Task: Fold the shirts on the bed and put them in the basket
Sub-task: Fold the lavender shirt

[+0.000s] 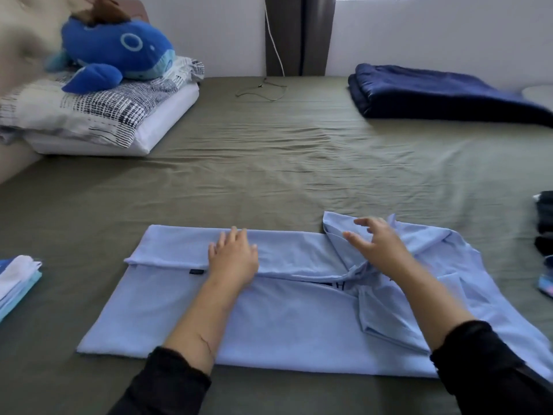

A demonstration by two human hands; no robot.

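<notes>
A light blue shirt (269, 319) lies spread sideways on the olive bed sheet (269, 163), its far edge folded over toward me in a long band. My left hand (233, 256) rests flat on that folded band near its middle, fingers straight. My right hand (374, 244) hovers over the collar and sleeve end at the right, fingers spread and relaxed, holding nothing. A stack of folded shirts (16, 280) in white and light blue sits at the left edge. No basket is in view.
Stacked pillows (98, 115) with a blue whale plush toy (116, 55) lie at the back left. A folded navy blanket (443, 94) sits back right. A thin cable (263, 88) lies by the wall. Dark clothes (544, 229) are piled at the right edge.
</notes>
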